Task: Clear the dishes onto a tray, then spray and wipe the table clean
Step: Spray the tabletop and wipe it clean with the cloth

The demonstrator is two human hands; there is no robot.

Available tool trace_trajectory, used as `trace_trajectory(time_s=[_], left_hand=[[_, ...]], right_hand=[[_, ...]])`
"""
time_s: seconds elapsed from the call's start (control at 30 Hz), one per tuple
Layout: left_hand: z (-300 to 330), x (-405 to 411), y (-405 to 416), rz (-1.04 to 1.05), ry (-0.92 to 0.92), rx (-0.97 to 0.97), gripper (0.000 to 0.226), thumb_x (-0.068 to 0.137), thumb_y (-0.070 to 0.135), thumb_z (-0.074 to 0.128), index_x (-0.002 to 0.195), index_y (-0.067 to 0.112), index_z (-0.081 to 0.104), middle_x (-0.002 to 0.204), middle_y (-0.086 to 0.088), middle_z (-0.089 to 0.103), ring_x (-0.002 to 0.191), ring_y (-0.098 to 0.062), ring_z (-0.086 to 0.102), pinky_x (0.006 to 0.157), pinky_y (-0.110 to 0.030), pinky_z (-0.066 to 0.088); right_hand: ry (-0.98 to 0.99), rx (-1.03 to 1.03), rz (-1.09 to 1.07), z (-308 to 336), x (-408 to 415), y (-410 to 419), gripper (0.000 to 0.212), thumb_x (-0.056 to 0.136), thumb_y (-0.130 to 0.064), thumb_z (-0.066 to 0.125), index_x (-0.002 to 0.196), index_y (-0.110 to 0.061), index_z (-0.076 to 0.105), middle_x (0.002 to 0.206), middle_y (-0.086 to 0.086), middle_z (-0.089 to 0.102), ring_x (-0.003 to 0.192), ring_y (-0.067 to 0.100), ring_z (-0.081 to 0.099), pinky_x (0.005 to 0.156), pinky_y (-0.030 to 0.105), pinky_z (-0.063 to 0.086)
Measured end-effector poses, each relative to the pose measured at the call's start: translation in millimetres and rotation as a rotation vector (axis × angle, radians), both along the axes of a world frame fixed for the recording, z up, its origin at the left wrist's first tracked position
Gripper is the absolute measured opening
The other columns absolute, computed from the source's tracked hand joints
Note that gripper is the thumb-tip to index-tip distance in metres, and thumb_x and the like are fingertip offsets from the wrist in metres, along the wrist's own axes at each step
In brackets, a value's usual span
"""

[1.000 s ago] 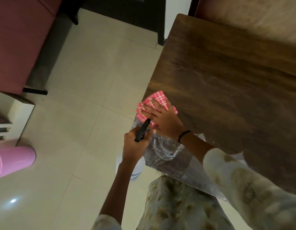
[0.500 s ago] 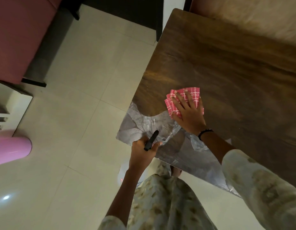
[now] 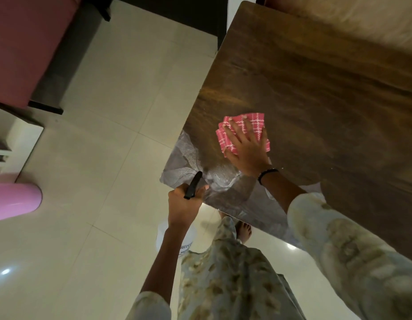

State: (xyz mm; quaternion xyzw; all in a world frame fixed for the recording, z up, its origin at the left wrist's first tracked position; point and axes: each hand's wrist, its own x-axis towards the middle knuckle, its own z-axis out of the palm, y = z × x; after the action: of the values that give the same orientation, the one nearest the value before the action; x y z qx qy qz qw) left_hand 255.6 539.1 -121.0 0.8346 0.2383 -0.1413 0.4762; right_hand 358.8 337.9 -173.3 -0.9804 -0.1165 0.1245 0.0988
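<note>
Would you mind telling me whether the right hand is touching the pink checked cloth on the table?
Touching. The head view shows the right hand lying flat on the pink checked cloth, fingers spread across it, with no gap visible.

Spray bottle [image 3: 187, 239] mostly behind forearm.

The cloth [image 3: 244, 132] is pink with a white check, the table [image 3: 316, 93] dark brown woodgrain, the spray bottle [image 3: 177, 239] white with a black trigger, the floor [image 3: 108, 135] cream tile, and the sleeve [image 3: 339, 245] pale with beige blotches.
</note>
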Motion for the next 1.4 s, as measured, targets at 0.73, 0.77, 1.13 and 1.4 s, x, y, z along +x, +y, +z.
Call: trace_trajectory(time_s=[0.73, 0.77, 1.13, 1.4], left_hand=[[4.6, -25.8, 19.7, 0.032, -0.016, -0.068, 0.040, 0.076, 0.034, 0.076, 0.059, 0.013, 0.047, 0.048, 0.005, 0.040, 0.043, -0.010, 0.033, 0.048, -0.016, 0.034], [4.0, -26.8, 20.8, 0.037, -0.019, -0.067, 0.040, 0.076, 0.033, 0.076, 0.057, 0.014, 0.046, 0.048, 0.006, 0.040, 0.042, -0.010, 0.033, 0.047, -0.014, 0.033], [-2.9, -41.1, 43.6, 0.136, 0.011, -0.044, 0.038, 0.078, 0.031, 0.075, 0.069, -0.001, 0.056, 0.054, -0.009, 0.047, 0.051, -0.021, 0.037, 0.054, -0.030, 0.039], [-12.8, -39.6, 61.9, 0.192, 0.059, -0.003, 0.045, 0.076, 0.037, 0.076, 0.063, 0.003, 0.049, 0.050, -0.004, 0.039, 0.049, -0.022, 0.033, 0.051, -0.031, 0.036]], right_hand=[[-0.032, 0.005, 0.221, -6.4, -7.7, 84.0, 0.065, 0.092, -0.058, 0.023, 0.148, -0.027, 0.031, 0.156, 0.001, 0.029, 0.144, 0.033, 0.022, 0.105, 0.074, 0.018], [-0.053, 0.007, 0.280, -5.4, -20.9, 88.9, 0.063, 0.092, -0.056, 0.025, 0.147, -0.026, 0.033, 0.155, 0.001, 0.031, 0.143, 0.032, 0.025, 0.104, 0.073, 0.021], [-0.023, -0.026, 0.185, -2.0, -35.5, 15.3, 0.066, 0.089, -0.059, 0.028, 0.147, -0.028, 0.032, 0.155, -0.001, 0.030, 0.144, 0.032, 0.022, 0.108, 0.068, 0.019], [-0.032, -0.071, 0.147, -6.3, -22.7, 29.3, 0.066, 0.090, -0.059, 0.027, 0.147, -0.027, 0.031, 0.156, 0.001, 0.029, 0.143, 0.034, 0.022, 0.107, 0.068, 0.018]])
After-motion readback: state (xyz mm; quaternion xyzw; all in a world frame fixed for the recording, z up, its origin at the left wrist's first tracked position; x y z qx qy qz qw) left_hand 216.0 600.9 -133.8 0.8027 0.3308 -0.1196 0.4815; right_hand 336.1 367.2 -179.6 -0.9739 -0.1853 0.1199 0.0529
